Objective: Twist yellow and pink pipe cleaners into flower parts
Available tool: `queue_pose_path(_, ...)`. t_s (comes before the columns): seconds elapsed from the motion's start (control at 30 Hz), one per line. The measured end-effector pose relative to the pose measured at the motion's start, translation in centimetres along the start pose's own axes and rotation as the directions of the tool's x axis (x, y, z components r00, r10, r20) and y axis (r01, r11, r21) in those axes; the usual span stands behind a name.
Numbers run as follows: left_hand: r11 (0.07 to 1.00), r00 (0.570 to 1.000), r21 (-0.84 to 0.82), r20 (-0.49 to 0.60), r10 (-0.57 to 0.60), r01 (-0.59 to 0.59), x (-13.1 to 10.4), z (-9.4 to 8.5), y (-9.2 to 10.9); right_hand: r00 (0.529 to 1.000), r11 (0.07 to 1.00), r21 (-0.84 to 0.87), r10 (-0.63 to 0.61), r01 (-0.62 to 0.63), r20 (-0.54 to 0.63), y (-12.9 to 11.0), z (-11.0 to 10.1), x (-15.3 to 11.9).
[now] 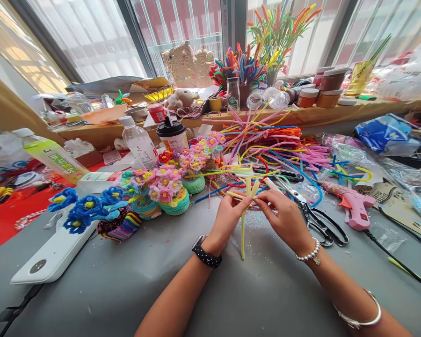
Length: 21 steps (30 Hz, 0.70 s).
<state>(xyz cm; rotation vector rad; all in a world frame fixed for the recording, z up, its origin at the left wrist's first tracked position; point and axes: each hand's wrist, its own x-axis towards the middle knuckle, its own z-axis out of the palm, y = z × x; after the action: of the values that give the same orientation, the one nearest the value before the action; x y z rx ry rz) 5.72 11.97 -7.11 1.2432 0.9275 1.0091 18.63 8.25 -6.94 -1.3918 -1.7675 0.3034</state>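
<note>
Yellow stems (pixel 248 187) cross between our two hands, above the middle of a grey table (pixel 168 290) speckled with glitter, one stem hanging down toward us. Our left hand (pixel 228 217) pinches them between thumb and fingertips; our right hand (pixel 284 217) grips just beside it, fingers drawn close together. On the far side a brown ledge (pixel 337 112) crowded with jars and bundles runs beneath bright windows (pixel 182 28). Beyond our fingers a tangled pile (pixel 266 138) of coloured stems fills the way to that ledge. On the right, scissors (pixel 306 208) lie near our right hand, and farther right a pink glue gun (pixel 359 203) trails its black cord (pixel 370 235) toward the near right. Left of us stand pink flowers (pixel 166 182) in pots, with blue flowers (pixel 87 206) farther left beside a white device (pixel 52 257); a cup (pixel 171 135) and a bottle (pixel 136 140) rise behind. At the far left the grey meets a red surface (pixel 7 224). We have elbow room on the near side, where both forearms reach in.
</note>
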Motion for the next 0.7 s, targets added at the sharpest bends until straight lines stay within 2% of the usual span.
queue_pose_path(0.13,0.997,0.995,0.07,0.099,0.03,-0.037,-0.07,-0.04,0.0,0.998,0.999,0.036,0.029,-0.031,0.056,-0.45,-0.2,0.03)
queue_pose_path(0.3,0.985,0.988,0.138,0.129,0.088,-0.106,-0.18,-0.06,0.53,0.991,0.981,0.155,0.102,-0.115,0.092,-0.56,-0.25,-0.09)
queue_pose_path(0.53,0.996,0.984,0.076,0.173,0.032,-0.045,-0.14,-0.07,0.5,0.989,0.942,0.306,0.148,-0.138,-0.01,-0.32,0.11,0.01)
queue_pose_path(0.7,0.998,0.984,0.065,0.178,-0.004,-0.008,-0.03,-0.07,0.15,0.977,0.89,0.408,0.214,-0.205,0.024,-0.12,0.36,0.07)
